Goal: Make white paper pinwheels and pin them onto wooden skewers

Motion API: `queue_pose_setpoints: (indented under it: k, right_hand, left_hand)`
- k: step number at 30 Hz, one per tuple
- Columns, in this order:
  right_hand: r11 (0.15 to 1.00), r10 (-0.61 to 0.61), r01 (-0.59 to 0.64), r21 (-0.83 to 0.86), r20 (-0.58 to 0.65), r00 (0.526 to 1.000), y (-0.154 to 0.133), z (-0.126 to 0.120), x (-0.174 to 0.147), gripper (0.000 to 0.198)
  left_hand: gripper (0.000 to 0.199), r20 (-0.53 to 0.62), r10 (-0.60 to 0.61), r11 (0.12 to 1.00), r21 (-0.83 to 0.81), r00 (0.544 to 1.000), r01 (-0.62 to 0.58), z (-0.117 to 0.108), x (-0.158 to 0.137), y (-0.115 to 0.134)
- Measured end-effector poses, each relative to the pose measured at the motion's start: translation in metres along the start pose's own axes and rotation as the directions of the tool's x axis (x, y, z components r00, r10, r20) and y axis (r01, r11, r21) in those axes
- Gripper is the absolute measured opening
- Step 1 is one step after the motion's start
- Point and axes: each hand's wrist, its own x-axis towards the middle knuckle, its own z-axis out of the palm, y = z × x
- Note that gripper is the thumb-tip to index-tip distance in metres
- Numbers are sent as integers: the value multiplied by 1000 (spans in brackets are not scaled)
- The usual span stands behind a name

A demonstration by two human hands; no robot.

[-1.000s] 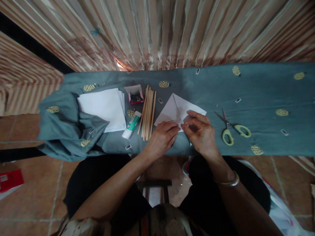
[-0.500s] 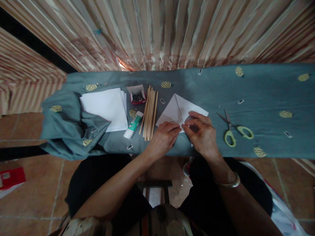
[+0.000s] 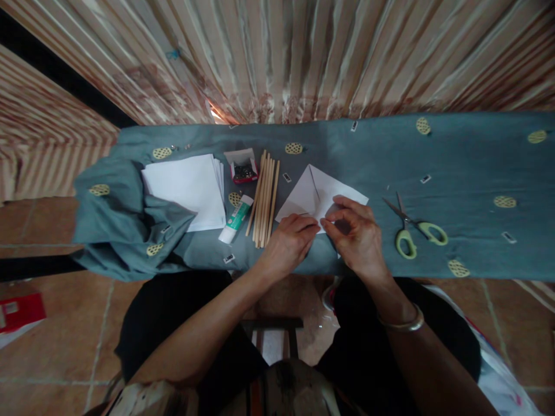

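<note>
A white sheet of paper (image 3: 310, 188), cut or folded along several lines, lies on the cloth in front of me. My left hand (image 3: 291, 240) pinches its near edge with thumb and forefinger. Close beside those fingertips, my right hand (image 3: 356, 234) has its thumb and forefinger closed on the paper near its centre. The fingers cover the spot where they meet, so the details there are hidden. To the right rests a pair of scissors (image 3: 406, 218) with green handles, blades parted. Thin wooden sticks (image 3: 263, 202) lie in a bundle just left of the paper.
Left of the sticks are a glue stick (image 3: 236, 219) and an open small box (image 3: 243, 167) of dark metal pieces. A stack of white paper (image 3: 186, 190) sits farther left, partly under bunched cloth (image 3: 117, 214). A striped curtain (image 3: 303, 58) hangs behind the table.
Hardly anything differs. Both hands keep their places on the paper, and the whole view has shifted very slightly.
</note>
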Motion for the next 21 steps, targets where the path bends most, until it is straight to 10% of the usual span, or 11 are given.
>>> queue_pose_setpoints:
  k: [21]
  right_hand:
    - [959,-249,259,-118,96,964,-2,5,-8,32]
  left_hand:
    - [24,41,-15,999,32,999,14,0,-1,-1]
